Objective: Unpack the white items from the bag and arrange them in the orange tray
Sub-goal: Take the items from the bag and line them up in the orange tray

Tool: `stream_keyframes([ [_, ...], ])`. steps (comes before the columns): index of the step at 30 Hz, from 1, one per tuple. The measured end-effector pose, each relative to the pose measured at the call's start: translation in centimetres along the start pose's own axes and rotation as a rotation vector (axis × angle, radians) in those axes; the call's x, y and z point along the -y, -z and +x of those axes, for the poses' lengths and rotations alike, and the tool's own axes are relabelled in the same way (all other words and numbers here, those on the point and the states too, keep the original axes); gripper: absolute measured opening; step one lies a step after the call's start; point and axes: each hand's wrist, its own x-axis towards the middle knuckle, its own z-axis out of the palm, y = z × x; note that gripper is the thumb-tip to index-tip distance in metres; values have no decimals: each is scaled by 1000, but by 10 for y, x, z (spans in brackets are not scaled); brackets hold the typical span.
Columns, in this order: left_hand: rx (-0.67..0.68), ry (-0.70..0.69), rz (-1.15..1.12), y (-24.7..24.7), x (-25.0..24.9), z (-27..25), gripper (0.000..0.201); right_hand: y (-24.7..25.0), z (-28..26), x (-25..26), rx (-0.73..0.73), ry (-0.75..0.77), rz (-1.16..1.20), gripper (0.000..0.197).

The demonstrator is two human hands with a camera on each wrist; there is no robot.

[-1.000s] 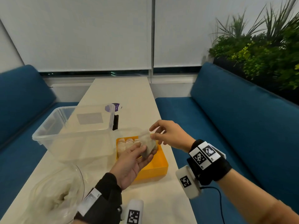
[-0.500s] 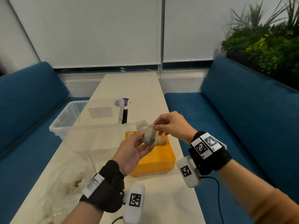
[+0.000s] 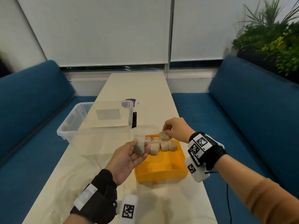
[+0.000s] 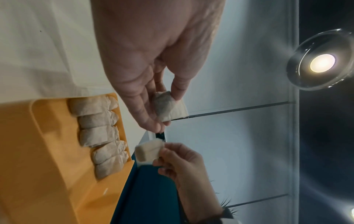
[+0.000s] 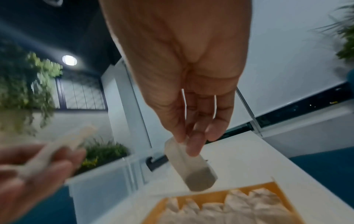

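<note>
An orange tray (image 3: 160, 172) sits on the table with a row of several white sachets (image 3: 159, 145) along its far wall. My left hand (image 3: 129, 156) is palm up just left of the tray and pinches one white sachet (image 3: 139, 145) between thumb and fingers. My right hand (image 3: 174, 130) hovers over the tray's far end and pinches another white sachet (image 3: 163, 136) by its top, just above the row. The wrist views show the same two sachets, one at the left hand (image 4: 170, 108), one at the right hand (image 5: 188, 165).
A clear plastic bin (image 3: 97, 125) stands left of the tray. A clear plastic bag (image 3: 72, 180) lies at the table's near left. A purple-and-white object (image 3: 130, 103) and a black clip (image 3: 134, 119) are behind the bin. Blue benches flank the table (image 3: 137, 84); plants at far right.
The two hands have drawn apart: the clump they held together is now split, one sachet in each hand. My right hand has carried its sachet rightwards over the tray's far row.
</note>
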Motion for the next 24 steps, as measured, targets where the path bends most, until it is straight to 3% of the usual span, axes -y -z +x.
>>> stream_keyframes([
  [3,-34,-9,22,9,-5,3,34,-18,17,-9,120,-72,-165,16],
  [7,-42,-9,7,18,-11,4,30,-37,28,-12,471,-193,-301,11],
  [8,-42,-10,6,18,-11,4,29,-39,28,-13,503,-219,-325,11],
  [13,-67,-35,69,24,-10,3,30,-49,39,-26,284,-248,-463,24],
  [14,-107,-26,49,42,-14,13,29,-65,60,-23,295,-241,-473,25],
  [24,-126,-37,58,47,-18,11,30,-67,68,-18,200,-200,-608,26],
])
